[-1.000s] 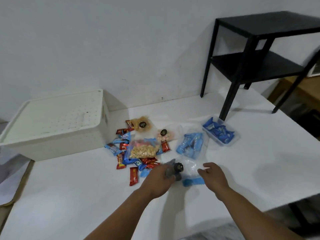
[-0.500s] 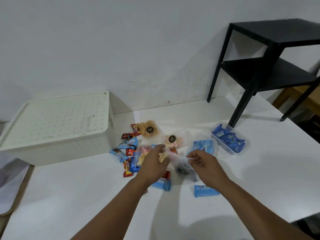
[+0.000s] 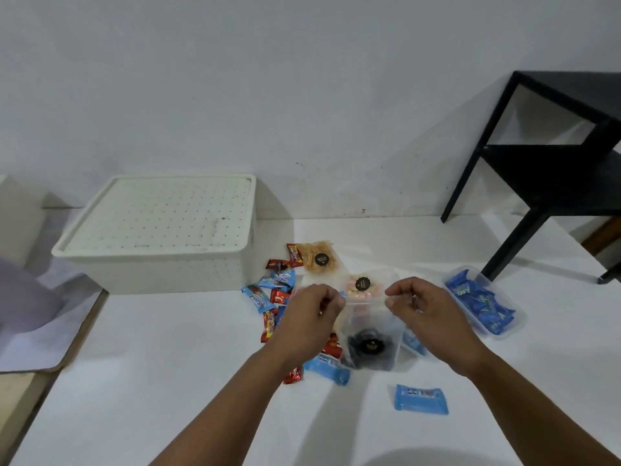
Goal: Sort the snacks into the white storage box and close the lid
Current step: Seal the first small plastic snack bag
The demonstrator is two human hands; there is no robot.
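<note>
Near me, my left hand (image 3: 311, 311) & right hand (image 3: 421, 306) each pinch a top corner of the clear plastic pouch of dark snacks (image 3: 369, 341). Could slip, thin film. Closed white perforated storage box (image 3: 161, 230) sits at 10 o'clock, lid on.

A lidded storage box (image 3: 161, 237) stood at the back left of the table (image 3: 168, 381), against the wall, with a heap of wrapped snacks (image 3: 274, 297) just to its right. In front of that heap the left hand (image 3: 311, 317) and right hand (image 3: 425, 314) each pinched a top corner of a pouch (image 3: 369, 338) held between them above the table; behind it lay two more pouches (image 3: 361, 285), one (image 3: 317, 258) farther back. A tray of packets (image 3: 484, 302) sat right of the hands, below a side table (image 3: 551, 169) at the back right, and one loose packet (image 3: 420, 398) lay nearest the person.
</note>
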